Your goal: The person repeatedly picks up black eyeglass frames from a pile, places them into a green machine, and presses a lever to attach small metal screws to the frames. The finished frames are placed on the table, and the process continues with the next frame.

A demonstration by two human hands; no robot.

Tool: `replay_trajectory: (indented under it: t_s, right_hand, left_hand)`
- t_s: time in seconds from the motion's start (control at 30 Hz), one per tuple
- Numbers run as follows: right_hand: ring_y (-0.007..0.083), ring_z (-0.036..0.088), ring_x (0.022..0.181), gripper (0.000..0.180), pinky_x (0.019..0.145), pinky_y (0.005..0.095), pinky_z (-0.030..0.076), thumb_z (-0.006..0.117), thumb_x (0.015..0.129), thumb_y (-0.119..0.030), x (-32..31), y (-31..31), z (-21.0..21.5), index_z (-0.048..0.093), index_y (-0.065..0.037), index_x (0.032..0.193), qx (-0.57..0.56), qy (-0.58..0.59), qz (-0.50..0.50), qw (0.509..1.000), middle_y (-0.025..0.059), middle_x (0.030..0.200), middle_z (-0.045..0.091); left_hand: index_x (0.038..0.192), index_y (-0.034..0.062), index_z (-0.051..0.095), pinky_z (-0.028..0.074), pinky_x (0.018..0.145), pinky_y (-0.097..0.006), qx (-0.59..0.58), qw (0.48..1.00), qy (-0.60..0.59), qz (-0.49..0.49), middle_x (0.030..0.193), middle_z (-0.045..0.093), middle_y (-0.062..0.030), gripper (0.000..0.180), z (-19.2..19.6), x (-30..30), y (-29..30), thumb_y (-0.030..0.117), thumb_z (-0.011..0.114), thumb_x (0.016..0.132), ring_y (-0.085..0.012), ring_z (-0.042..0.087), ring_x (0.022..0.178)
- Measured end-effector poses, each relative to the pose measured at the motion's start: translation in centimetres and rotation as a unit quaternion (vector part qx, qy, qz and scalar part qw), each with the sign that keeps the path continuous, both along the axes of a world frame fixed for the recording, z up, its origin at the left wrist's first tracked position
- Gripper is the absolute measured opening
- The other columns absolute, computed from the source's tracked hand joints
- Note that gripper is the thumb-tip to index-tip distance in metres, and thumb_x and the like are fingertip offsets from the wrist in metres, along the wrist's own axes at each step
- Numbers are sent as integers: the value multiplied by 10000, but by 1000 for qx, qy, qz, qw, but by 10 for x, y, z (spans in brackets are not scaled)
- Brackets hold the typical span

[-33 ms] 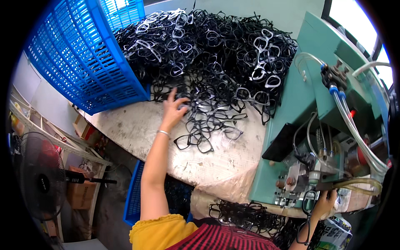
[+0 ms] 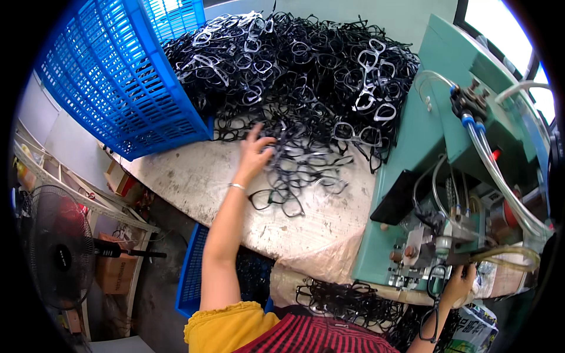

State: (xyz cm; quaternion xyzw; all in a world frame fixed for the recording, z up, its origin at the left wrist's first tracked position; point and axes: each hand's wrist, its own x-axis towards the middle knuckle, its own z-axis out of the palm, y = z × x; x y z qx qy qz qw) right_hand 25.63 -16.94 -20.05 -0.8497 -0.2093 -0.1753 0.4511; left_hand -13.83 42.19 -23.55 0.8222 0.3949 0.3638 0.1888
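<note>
A big heap of black eyeglass frames (image 2: 306, 76), with a few clear ones mixed in, covers the far side of the worn white table (image 2: 206, 182). My left hand (image 2: 256, 154) reaches out to the heap's near edge, fingers spread and lying on loose frames, gripping nothing. A bracelet is on that wrist. My right hand (image 2: 460, 281) is low at the right, closed on a black eyeglass frame (image 2: 435, 276) held against the fixture at the front of the green machine (image 2: 441, 129). Another black frame (image 2: 428, 326) hangs just below it.
A blue slatted crate (image 2: 118, 76) lies tipped on the table's left. Clear hoses (image 2: 497, 170) run over the machine. More black frames (image 2: 347, 300) are piled by my lap. Below are a second blue crate (image 2: 191, 273), a fan (image 2: 56, 253) and cardboard boxes (image 2: 115, 272).
</note>
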Motion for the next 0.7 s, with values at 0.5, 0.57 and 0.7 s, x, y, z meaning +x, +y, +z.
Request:
replay_trajectory:
  t_s: [0.5, 0.57, 0.7]
  right_hand:
    - [194, 669, 935, 160, 866, 320, 505, 712, 836, 8, -62, 42, 90, 732, -2, 994, 140, 51, 214, 965, 90, 974, 724]
    - [189, 670, 931, 161, 854, 322, 510, 716, 810, 13, -70, 63, 113, 728, -7, 970, 144, -1, 274, 951, 90, 957, 720]
    - [207, 678, 940, 230, 861, 318, 513, 735, 819, -27, -87, 85, 104, 694, -18, 1045, 273, 138, 274, 912, 92, 968, 723]
  left_hand:
    - [1036, 57, 679, 313, 1163, -541, 284, 888, 361, -31, 1349, 611, -141, 191, 145, 55, -106, 205, 608, 938, -334, 572, 1207]
    - [960, 33, 660, 464, 959, -461, 255, 946, 199, -28, 1015, 671, -163, 134, 153, 69, -141, 121, 558, 959, -365, 617, 992]
    - [927, 16, 626, 479, 686, -349, 76, 982, -149, -82, 807, 613, -85, 295, 77, 83, -165, 209, 456, 1072, -256, 598, 733]
